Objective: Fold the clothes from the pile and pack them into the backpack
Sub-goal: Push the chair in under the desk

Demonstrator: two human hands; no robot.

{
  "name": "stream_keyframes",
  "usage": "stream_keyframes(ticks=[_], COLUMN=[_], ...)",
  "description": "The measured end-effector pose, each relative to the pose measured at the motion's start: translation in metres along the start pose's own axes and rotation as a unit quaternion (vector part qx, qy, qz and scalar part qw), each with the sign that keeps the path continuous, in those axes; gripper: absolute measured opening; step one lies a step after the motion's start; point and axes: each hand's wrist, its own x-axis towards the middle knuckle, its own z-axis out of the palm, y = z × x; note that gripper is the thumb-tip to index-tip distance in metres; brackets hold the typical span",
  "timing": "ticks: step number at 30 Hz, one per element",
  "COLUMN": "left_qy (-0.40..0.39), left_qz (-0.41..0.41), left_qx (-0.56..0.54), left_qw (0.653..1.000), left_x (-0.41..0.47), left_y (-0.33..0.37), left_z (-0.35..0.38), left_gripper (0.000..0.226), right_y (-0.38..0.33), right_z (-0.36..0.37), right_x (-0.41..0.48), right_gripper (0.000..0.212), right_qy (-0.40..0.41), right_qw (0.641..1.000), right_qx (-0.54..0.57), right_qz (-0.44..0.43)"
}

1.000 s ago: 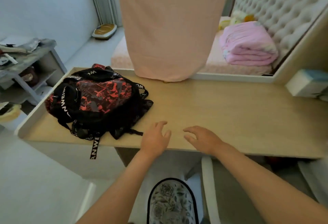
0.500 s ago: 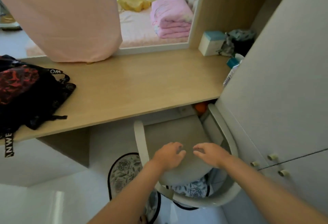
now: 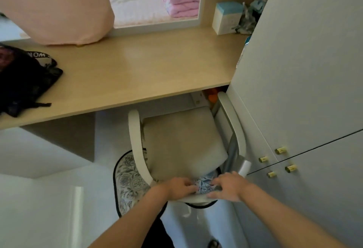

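Right, big to small. Wardrobe (image 3: 306, 67) fills the right side, cut off at top & right. Desk (image 3: 141, 75) runs across the middle, its left end out of frame. Peach curtain (image 3: 59, 8) hangs to the desk's far edge, top cut off. Chair (image 3: 182, 141) is tucked part-way under the desk, w/ the front of its seat hidden by the desktop. Backpack (image 3: 23, 83) lies on the desk at far left. Only its right part is in view, and its red print barely shows. Floral mat (image 3: 127, 179) on the floor is mostly hidden by the chair & the left forearm. Patterned cloth (image 3: 204, 184), blue-white, sits at the chair's back rim btw the two hands. Only a small patch shows, so the garment type can't be told.

Left hand (image 3: 177, 188): fingers curled into the cloth, gripping it. Right hand (image 3: 228, 186): fingers lie over the cloth & rim, blurred, so can't tell if it pinches or only touches.

Vs half a sec ago: both hands were over the seat, off the cloth. Now both are down at the back rim, on it. Less of the backpack shows.
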Motion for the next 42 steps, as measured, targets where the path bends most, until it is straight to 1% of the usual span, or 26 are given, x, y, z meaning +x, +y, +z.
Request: stream_keyframes(ticks=[1, 2, 3, 5, 6, 8, 10, 12, 13, 15, 19, 23, 26, 28, 30, 32, 34, 35, 36, 37, 38, 39, 40, 41, 42], left_qy=[0.011, 0.026, 0.049, 0.114, 0.146, 0.202, 0.23, 0.247, 0.253, 0.263, 0.286, 0.296, 0.309, 0.317, 0.322, 0.33, 0.363, 0.395, 0.438, 0.483, 0.525, 0.557, 0.574, 0.573, 0.559], left_qz=[-0.007, -0.006, 0.0, 0.004, 0.002, 0.002, 0.011, 0.036, 0.044, 0.04, 0.024, 0.011, 0.004, -0.002, -0.01, -0.02, -0.024, -0.029, -0.039, -0.064, -0.105, -0.156, -0.201, -0.227, -0.233], left_qx=[0.013, 0.057, 0.123, 0.231, 0.253, 0.28, 0.314, 0.347, 0.357, 0.365, 0.38, 0.385, 0.379, 0.36, 0.323, 0.264, 0.196, 0.152, 0.098, 0.036, -0.021, -0.073, -0.131, -0.198, -0.265], left_qw=[1.0, 0.998, 0.991, 0.966, 0.956, 0.938, 0.921, 0.904, 0.898, 0.892, 0.879, 0.874, 0.872, 0.878, 0.89, 0.906, 0.911, 0.905, 0.893, 0.872, 0.844, 0.812, 0.783, 0.762, 0.75], left_x=[0.001, 0.003, 0.004, 0.009, 0.011, 0.015, 0.02, 0.025, 0.026, 0.03, 0.039, 0.053, 0.068, 0.076, 0.08, 0.077, 0.068, 0.064, 0.061, 0.059, 0.059, 0.058, 0.059, 0.062, 0.065], left_y=[0.001, 0.001, 0.002, 0.004, 0.006, 0.007, 0.003, -0.003, -0.006, -0.01, -0.017, -0.024, -0.023, -0.02, -0.019, -0.02, -0.023, -0.023, -0.023, -0.02, -0.017, -0.011, -0.006, -0.001, 0.003], left_z=[0.01, 0.021, 0.032, 0.053, 0.062, 0.071, 0.073, 0.074, 0.073, 0.069, 0.046, 0.014, -0.011, -0.027, -0.043, -0.051, -0.049, -0.045, -0.04, -0.035, -0.032, -0.03, -0.029, -0.029, -0.03], left_gripper=[0.052, 0.06, 0.073, 0.094, 0.098, 0.096, 0.086, 0.071, 0.068, 0.069, 0.072, 0.073, 0.075, 0.073, 0.073, 0.072, 0.07, 0.066, 0.061, 0.059, 0.062, 0.069, 0.08, 0.092, 0.102], right_y=[0.006, 0.012, 0.018, 0.028, 0.033, 0.041, 0.048, 0.054, 0.056, 0.059, 0.055, 0.053, 0.059, 0.062, 0.064, 0.063, 0.061, 0.059, 0.058, 0.056, 0.054, 0.052, 0.051, 0.051, 0.051], right_z=[0.008, 0.015, 0.023, 0.032, 0.037, 0.042, 0.041, 0.039, 0.037, 0.029, 0.008, -0.021, -0.046, -0.062, -0.07, -0.069, -0.062, -0.06, -0.058, -0.056, -0.055, -0.055, -0.054, -0.053, -0.054], right_x=[-0.002, -0.004, -0.006, -0.005, -0.002, 0.006, 0.013, 0.021, 0.025, 0.033, 0.051, 0.071, 0.088, 0.099, 0.11, 0.115, 0.115, 0.112, 0.109, 0.104, 0.099, 0.093, 0.09, 0.088, 0.091], right_gripper=[0.079, 0.079, 0.077, 0.062, 0.053, 0.041, 0.037, 0.033, 0.031, 0.03, 0.034, 0.034, 0.034, 0.033, 0.035, 0.039, 0.044, 0.05, 0.06, 0.074, 0.085, 0.091, 0.093, 0.092, 0.089], right_qy=[0.005, 0.02, 0.035, 0.065, 0.086, 0.131, 0.149, 0.151, 0.144, 0.138, 0.157, 0.173, 0.186, 0.208, 0.239, 0.261, 0.277, 0.283, 0.295, 0.315, 0.346, 0.382, 0.403, 0.403, 0.374], right_qw=[0.998, 0.994, 0.988, 0.977, 0.972, 0.964, 0.96, 0.948, 0.941, 0.935, 0.931, 0.929, 0.93, 0.935, 0.937, 0.943, 0.952, 0.955, 0.955, 0.949, 0.933, 0.905, 0.869, 0.826, 0.77], right_qx=[-0.047, -0.09, -0.125, -0.168, -0.183, -0.206, -0.219, -0.249, -0.267, -0.276, -0.273, -0.276, -0.277, -0.256, -0.234, -0.2, -0.13, -0.085, -0.038, 0.018, 0.088, 0.174, 0.27, 0.375, 0.499], right_qz=[-0.031, -0.062, -0.086, -0.114, -0.12, -0.106, -0.091, -0.128, -0.15, -0.174, -0.184, -0.174, -0.152, -0.128, -0.097, -0.059, -0.025, -0.012, 0.002, 0.02, 0.039, 0.064, 0.094, 0.119, 0.137])
